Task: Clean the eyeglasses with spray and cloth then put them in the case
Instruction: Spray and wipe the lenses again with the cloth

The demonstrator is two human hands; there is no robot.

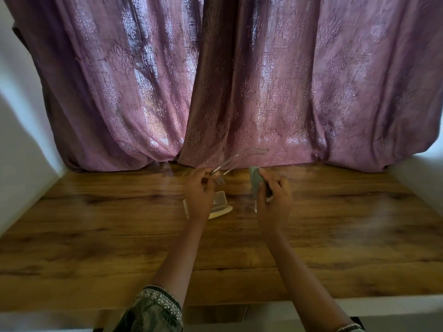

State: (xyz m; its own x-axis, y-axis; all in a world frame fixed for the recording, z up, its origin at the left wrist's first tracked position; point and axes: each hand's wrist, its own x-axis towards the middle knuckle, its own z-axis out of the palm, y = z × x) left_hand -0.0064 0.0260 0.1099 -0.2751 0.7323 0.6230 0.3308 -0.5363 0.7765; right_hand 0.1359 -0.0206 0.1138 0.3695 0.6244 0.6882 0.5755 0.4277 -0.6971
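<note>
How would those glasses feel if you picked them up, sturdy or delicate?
Probably light: the left hand holds the glasses up with its fingertips alone. Likely fragile, since the clear arms look thin. The see-through frame may be smooth and a little slippery, so a gentle, sure grip seems wise.

Left sleeve [153, 312] was dark green-grey patterned fabric, its cuff edged with pale floral embroidery. Right sleeve [351, 329] showed only a pale beaded edge.
</note>
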